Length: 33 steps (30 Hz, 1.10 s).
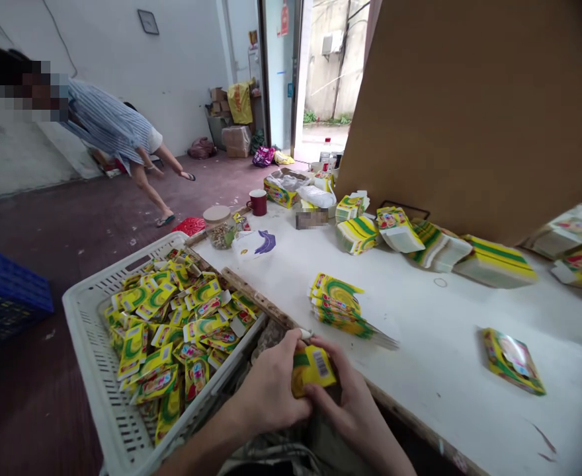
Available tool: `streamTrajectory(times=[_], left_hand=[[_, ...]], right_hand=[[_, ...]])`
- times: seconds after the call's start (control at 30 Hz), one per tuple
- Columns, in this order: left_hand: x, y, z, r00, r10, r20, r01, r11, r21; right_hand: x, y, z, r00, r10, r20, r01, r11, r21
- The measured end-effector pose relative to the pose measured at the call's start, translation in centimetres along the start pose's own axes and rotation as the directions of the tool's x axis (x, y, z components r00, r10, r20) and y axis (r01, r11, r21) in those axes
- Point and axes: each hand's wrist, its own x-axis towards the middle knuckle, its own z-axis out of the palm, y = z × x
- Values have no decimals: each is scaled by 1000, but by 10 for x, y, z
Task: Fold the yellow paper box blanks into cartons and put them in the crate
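Note:
Both of my hands grip one small yellow-and-green printed carton [315,370], with a barcode facing up, just in front of the table edge. My left hand [274,387] wraps its left side, and my right hand [345,390] holds the right side with thumb and fingers. A small white piece [307,334] shows at the left fingertips; I cannot make out what it is. Beyond the hands, a fanned stack of flat cartons [340,307] lies on the white table [420,344]. To the left, a white plastic basket [85,357] holds many similar cartons [172,330].
More carton stacks [440,248] line the back of the table below a brown board [474,119]. A single flat packet [513,360] lies at right. A red mug [258,202] and a jar [219,228] stand far left. On the floor are a blue crate [8,291] and a person [112,125].

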Motion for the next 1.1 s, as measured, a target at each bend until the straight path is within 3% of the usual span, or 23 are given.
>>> streamTrajectory(times=[0.2,0.37,0.43,0.5,0.57,0.67,0.73,0.8,0.93,1.1], left_hand=[[-16,-3,-18,997,-24,-75,27,999,44],[-17,2,-17,995,23,-98,-10,992,129],[-17,3,-18,993,52,-104,-33,984,174],[-19,-2,-28,991,63,-117,-30,962,270],[-23,-16,-48,988,52,-143,13,906,423],[-34,-52,-84,975,6,-223,144,745,651],[-44,-75,-104,952,-26,-305,246,661,709],[-55,-89,-116,951,-60,-303,265,664,699],[-72,-81,-123,946,-126,-297,298,698,651],[-75,-63,-118,939,-160,-304,315,752,580]], right_hand=[[4,-7,14,995,-72,67,68,996,63],[-1,-11,17,998,-54,-45,61,983,171],[-1,-9,16,994,-66,-92,76,991,113],[6,-5,6,983,-84,-164,75,995,-62],[20,5,-14,953,-100,-288,3,948,-317],[45,24,-48,897,-73,-436,-146,882,-448],[59,36,-62,894,-50,-445,-202,841,-502],[67,45,-66,912,-25,-409,-222,809,-545],[71,52,-62,935,19,-354,-237,777,-583],[78,53,-64,937,44,-348,-241,802,-547]])
